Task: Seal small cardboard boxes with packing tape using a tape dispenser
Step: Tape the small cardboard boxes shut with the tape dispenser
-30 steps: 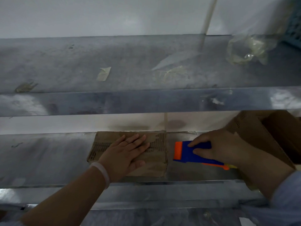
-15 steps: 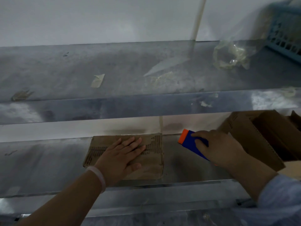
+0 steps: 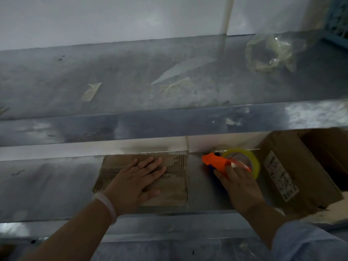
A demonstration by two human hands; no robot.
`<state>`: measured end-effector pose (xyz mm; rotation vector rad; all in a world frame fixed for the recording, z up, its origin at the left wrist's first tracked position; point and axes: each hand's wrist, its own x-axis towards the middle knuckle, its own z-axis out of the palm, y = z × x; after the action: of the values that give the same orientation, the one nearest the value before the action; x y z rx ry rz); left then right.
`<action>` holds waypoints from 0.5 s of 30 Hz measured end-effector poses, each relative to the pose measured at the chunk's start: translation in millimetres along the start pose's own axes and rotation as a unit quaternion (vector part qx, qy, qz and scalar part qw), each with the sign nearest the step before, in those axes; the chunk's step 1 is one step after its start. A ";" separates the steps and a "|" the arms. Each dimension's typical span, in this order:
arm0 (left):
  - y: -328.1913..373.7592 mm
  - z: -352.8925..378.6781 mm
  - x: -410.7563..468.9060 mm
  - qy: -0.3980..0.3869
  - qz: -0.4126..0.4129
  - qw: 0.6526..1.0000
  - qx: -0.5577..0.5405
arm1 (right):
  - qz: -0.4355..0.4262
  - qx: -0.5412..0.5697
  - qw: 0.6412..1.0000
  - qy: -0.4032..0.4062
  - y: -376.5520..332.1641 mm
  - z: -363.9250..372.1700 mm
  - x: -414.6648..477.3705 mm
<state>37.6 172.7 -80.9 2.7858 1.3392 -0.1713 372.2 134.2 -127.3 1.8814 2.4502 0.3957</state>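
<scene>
A small flat cardboard box [image 3: 169,187] with a torn, ribbed top lies on the lower metal shelf [image 3: 47,187]. My left hand [image 3: 135,181] rests flat on it, fingers straight and spread. To its right my right hand [image 3: 238,183] grips the orange and blue tape dispenser [image 3: 216,162], tilted up on its side. The yellowish tape roll [image 3: 250,159] on it faces me, just above my fingers. The dispenser stands a short way right of the box, not touching it.
A large brown carton [image 3: 293,170] with a white label sits at the right end of the lower shelf. The upper metal shelf [image 3: 169,125] overhangs, bearing tape scraps [image 3: 91,91] and a crumpled clear bag [image 3: 271,51]. A blue crate [image 3: 339,19] shows at top right.
My right hand has turned the dispenser from lying flat to tilted up, so the tape roll now shows. My left hand has stayed flat on the box.
</scene>
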 end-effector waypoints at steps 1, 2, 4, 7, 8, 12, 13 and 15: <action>0.6 -0.2 0.0 0.000 -0.001 1.000 -0.005 | 0.003 0.000 1.000 -0.021 -9.3 4.6 -3.9; 0.9 -0.3 -0.1 0.000 -0.002 1.000 -0.009 | 0.009 0.004 0.999 -0.042 -19.1 8.9 -8.5; 1.3 -0.8 0.1 0.002 -0.002 1.000 -0.013 | 0.028 0.026 0.994 -0.105 -36.1 12.3 -17.8; 0.4 0.6 0.5 0.002 0.003 1.000 -0.010 | 0.066 0.042 0.985 -0.151 -54.1 9.2 -25.5; -0.4 1.5 0.9 0.003 0.004 1.000 -0.009 | 0.080 0.054 0.983 -0.155 -56.1 5.4 -26.6; -3.1 6.1 2.6 0.019 0.011 1.000 -0.022 | 0.152 0.223 0.955 -0.126 -65.4 0.0 -31.2; -3.4 7.6 2.8 0.024 0.013 0.999 -0.026 | 0.175 0.317 0.929 -0.078 -71.2 -6.2 -30.9; -3.8 10.0 2.4 0.032 0.017 0.999 -0.026 | 0.217 0.523 0.823 0.055 -91.6 -31.1 -22.4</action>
<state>35.3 176.1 -91.0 2.7920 1.2876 -0.0444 286.1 85.3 -120.0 2.8177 2.4620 -1.1405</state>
